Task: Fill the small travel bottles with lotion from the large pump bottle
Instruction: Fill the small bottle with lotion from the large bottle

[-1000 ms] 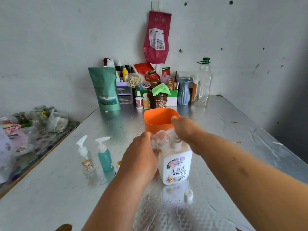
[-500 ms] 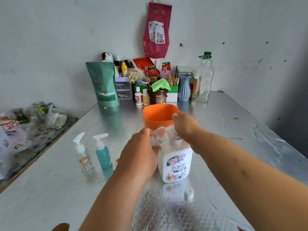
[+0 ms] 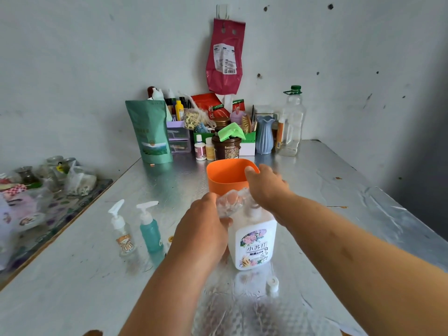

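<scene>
While hands [image 3: 203,229] pinch seemingly crinkly film [image 3: 230,202], glossy bottle [image 3: 254,241]

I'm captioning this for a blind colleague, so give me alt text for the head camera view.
Two bare hands, the left hand and right hand, work clear plastic wrap at the top of a white pump bottle on a metal table. Two small pump bottles, clear and teal, stand left; an orange cup behind.

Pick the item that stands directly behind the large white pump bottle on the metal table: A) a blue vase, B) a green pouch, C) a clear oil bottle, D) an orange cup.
D: the orange cup rises just behind the large white pump bottle, while the left hand and right hand work at the bottle's top.
</scene>
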A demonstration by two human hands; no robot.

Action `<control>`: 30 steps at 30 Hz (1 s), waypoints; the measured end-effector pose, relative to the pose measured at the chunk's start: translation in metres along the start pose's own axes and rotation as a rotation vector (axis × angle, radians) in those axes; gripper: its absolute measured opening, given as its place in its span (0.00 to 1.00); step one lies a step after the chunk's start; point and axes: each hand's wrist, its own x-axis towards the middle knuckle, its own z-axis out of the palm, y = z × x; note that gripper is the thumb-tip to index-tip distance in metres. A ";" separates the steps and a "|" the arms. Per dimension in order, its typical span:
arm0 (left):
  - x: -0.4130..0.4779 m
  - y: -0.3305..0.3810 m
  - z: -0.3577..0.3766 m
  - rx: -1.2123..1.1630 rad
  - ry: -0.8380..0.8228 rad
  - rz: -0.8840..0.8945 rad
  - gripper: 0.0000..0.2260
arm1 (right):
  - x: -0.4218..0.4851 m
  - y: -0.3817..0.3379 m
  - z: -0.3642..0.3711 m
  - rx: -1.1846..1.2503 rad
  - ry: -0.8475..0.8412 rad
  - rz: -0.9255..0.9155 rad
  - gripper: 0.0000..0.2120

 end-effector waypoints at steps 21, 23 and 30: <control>-0.001 -0.002 0.002 -0.002 -0.026 -0.010 0.15 | 0.014 0.014 0.017 0.187 -0.040 0.047 0.20; -0.001 -0.001 0.002 0.007 -0.019 -0.009 0.16 | 0.020 0.012 0.019 0.268 -0.039 0.105 0.27; 0.000 0.002 -0.002 0.015 -0.007 -0.003 0.17 | 0.035 0.012 0.021 0.291 -0.018 0.160 0.30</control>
